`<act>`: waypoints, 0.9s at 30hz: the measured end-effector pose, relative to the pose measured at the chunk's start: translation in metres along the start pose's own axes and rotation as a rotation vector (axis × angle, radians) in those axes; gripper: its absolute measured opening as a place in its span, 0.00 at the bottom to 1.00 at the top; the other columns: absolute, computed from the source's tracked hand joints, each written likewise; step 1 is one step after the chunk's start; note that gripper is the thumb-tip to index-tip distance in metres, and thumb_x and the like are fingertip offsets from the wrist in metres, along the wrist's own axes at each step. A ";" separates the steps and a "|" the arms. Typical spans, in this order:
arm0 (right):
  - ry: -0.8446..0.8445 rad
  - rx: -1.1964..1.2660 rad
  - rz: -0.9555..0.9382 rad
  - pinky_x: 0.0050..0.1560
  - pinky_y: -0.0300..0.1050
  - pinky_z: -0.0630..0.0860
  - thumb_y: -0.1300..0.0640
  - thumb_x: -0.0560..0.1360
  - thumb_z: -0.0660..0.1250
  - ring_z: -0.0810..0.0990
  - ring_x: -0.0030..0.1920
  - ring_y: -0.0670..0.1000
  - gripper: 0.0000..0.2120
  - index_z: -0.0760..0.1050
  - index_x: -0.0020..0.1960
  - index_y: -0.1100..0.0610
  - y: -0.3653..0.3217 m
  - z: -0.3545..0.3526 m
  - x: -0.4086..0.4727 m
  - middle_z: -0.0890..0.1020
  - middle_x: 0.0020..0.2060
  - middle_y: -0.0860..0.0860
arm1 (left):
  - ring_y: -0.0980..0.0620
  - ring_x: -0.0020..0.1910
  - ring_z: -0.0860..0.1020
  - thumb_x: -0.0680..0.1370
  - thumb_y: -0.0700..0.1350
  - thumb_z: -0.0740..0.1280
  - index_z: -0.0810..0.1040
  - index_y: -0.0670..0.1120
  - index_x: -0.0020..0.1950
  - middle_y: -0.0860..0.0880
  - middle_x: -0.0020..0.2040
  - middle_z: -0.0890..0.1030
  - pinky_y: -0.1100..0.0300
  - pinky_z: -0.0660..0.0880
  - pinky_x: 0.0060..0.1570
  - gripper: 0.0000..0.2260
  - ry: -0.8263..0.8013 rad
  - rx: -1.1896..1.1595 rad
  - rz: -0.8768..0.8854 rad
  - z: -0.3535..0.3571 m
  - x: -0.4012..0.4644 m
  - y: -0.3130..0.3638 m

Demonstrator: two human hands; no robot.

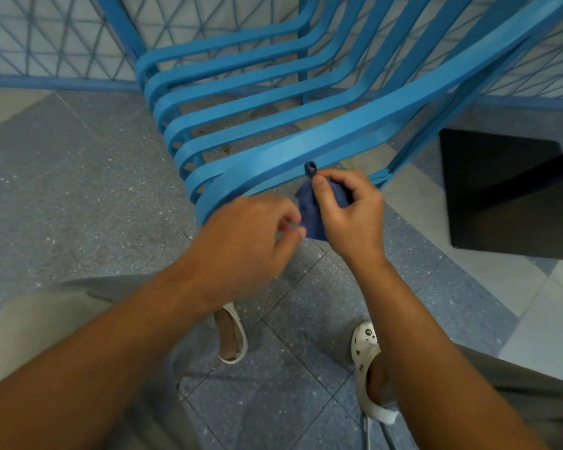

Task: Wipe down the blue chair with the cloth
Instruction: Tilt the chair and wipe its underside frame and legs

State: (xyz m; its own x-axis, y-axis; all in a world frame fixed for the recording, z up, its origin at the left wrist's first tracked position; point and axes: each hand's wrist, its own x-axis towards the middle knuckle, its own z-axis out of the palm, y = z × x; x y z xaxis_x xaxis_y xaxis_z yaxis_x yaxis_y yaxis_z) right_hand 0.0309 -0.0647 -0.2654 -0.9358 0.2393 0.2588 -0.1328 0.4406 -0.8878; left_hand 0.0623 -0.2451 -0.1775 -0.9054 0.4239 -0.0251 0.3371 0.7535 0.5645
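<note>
Hands [351,211] bunch dark-blue cloth [309,219] beside slatted chair [306,138].

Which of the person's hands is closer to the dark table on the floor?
Right. The right hand, holding the cloth, is nearer the dark table; the left hand is farther away.

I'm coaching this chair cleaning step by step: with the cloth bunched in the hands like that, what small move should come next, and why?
Probably spread the cloth flat. It is bunched in the right hand, held just off the blue chair's front slat, with the left hand blurred at its lower edge. A flat cloth would cover more slat per stroke.
</note>
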 end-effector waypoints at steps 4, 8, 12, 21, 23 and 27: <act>0.104 0.042 -0.179 0.49 0.44 0.77 0.62 0.77 0.72 0.82 0.45 0.51 0.02 0.83 0.47 0.61 -0.044 -0.019 0.002 0.83 0.42 0.53 | 0.55 0.37 0.77 0.79 0.45 0.71 0.83 0.45 0.48 0.52 0.39 0.80 0.58 0.76 0.39 0.05 0.347 -0.087 0.191 -0.036 -0.005 -0.003; 0.132 0.021 -0.247 0.51 0.43 0.76 0.62 0.78 0.71 0.81 0.46 0.50 0.04 0.83 0.50 0.62 -0.070 -0.024 0.012 0.82 0.44 0.54 | 0.56 0.42 0.75 0.78 0.46 0.72 0.82 0.45 0.55 0.51 0.46 0.80 0.68 0.71 0.46 0.07 0.509 -0.035 0.137 -0.045 -0.001 -0.016; 0.086 -0.063 -0.147 0.53 0.37 0.75 0.56 0.78 0.71 0.79 0.48 0.44 0.11 0.84 0.59 0.58 -0.076 -0.005 0.014 0.79 0.47 0.50 | 0.57 0.42 0.77 0.77 0.43 0.71 0.83 0.48 0.56 0.52 0.48 0.80 0.70 0.72 0.44 0.08 0.419 -0.106 0.018 -0.042 0.005 -0.032; -0.119 -0.203 -0.488 0.44 0.44 0.78 0.57 0.78 0.72 0.79 0.44 0.50 0.09 0.85 0.57 0.58 -0.053 0.005 -0.025 0.79 0.46 0.55 | 0.55 0.38 0.80 0.78 0.43 0.70 0.82 0.48 0.53 0.55 0.42 0.82 0.65 0.76 0.40 0.05 0.509 -0.303 -0.075 -0.036 0.010 -0.029; -0.155 -0.212 -0.469 0.43 0.45 0.79 0.57 0.78 0.73 0.80 0.43 0.50 0.09 0.86 0.56 0.58 -0.033 0.000 -0.034 0.79 0.45 0.54 | 0.54 0.38 0.80 0.78 0.43 0.70 0.83 0.46 0.52 0.52 0.42 0.82 0.63 0.77 0.40 0.04 0.509 -0.300 -0.029 -0.030 0.010 -0.022; -0.128 -0.184 -0.218 0.49 0.46 0.78 0.57 0.78 0.72 0.80 0.45 0.49 0.09 0.85 0.56 0.57 0.010 -0.012 -0.038 0.79 0.45 0.52 | 0.55 0.39 0.78 0.79 0.42 0.70 0.83 0.43 0.49 0.51 0.40 0.80 0.64 0.75 0.41 0.04 0.486 -0.216 0.126 -0.013 0.008 -0.005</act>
State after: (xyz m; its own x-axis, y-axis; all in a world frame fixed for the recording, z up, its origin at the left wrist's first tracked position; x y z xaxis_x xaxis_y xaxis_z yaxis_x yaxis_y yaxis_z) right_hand 0.0693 -0.0594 -0.2794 -0.9266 0.0163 0.3756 -0.2848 0.6219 -0.7295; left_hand 0.0504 -0.2524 -0.1696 -0.8937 0.1842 0.4092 0.4363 0.5699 0.6963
